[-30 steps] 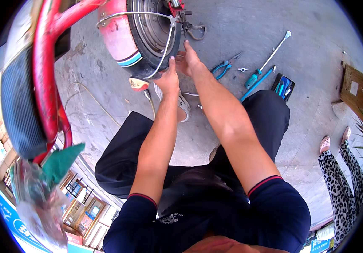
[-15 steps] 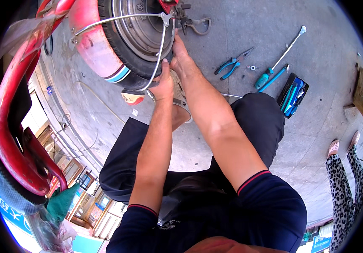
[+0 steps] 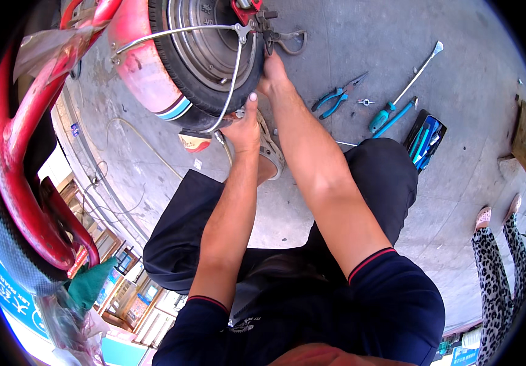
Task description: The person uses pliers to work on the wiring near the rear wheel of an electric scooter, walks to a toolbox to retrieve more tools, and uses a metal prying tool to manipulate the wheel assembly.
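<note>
A pink-fendered wheel (image 3: 195, 49) with a black tyre and metal hub stands at the top, crossed by a bent steel stay (image 3: 189, 29). My left hand (image 3: 243, 128) grips its lower edge, thumb raised, beside a hose fitting. My right hand (image 3: 273, 78) is on the tyre's right side just below the axle hardware (image 3: 269, 33), closed round it with fingertips hidden. A cream-and-red object (image 3: 194, 143) lies under the wheel. To the right are blue pliers (image 3: 336, 97), a teal screwdriver (image 3: 380, 117), a blue-handled tool (image 3: 394, 119) and a black box of tools (image 3: 424, 140).
A red frame (image 3: 18, 152) fills the left side, with plastic bags (image 3: 64, 323) hanging below. A pale hose (image 3: 153, 152) runs over the pavement. At the right stand a person's legs (image 3: 492, 274) in leopard-print trousers and a wooden board (image 3: 525, 134).
Since one second ago, the wheel and red frame show further left in the view, and my right hand has slid up the tyre toward the axle. My left hand stays at the lower edge.
</note>
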